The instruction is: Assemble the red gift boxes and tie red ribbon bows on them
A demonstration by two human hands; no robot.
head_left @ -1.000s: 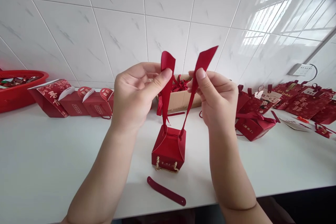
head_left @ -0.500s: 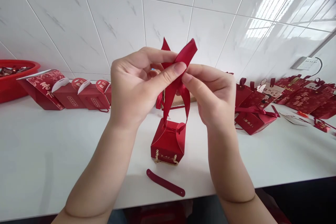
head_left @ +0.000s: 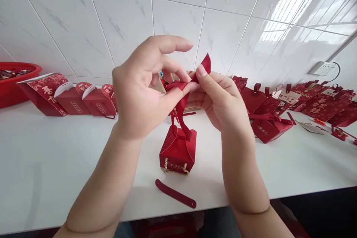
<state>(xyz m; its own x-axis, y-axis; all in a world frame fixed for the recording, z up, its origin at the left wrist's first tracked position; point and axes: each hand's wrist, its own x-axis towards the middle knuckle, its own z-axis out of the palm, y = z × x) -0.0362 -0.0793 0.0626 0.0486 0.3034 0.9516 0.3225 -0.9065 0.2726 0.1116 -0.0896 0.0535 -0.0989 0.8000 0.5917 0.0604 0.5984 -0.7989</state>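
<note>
A small red gift box (head_left: 177, 151) with a gold rope handle stands on the white counter (head_left: 50, 163) in front of me. A red ribbon (head_left: 182, 105) rises from its top to my hands. My left hand (head_left: 145, 89) pinches the crossed ribbon between thumb and middle fingers, its index finger lifted. My right hand (head_left: 221, 98) pinches the other ribbon end, whose tip sticks up above my thumb. Both hands meet above the box.
A loose red paper strip (head_left: 175, 193) lies near the counter's front edge. A row of red boxes (head_left: 74, 98) and a red basin (head_left: 12, 83) stand at left. Several more red boxes (head_left: 279, 113) lie at right. A cardboard box sits behind my hands, and a wall socket (head_left: 323, 68) is at right.
The two ribbon ends, held apart a second ago, were brought together and crossed. My hands now meet, and my left index finger has lifted. The view has tilted slightly.
</note>
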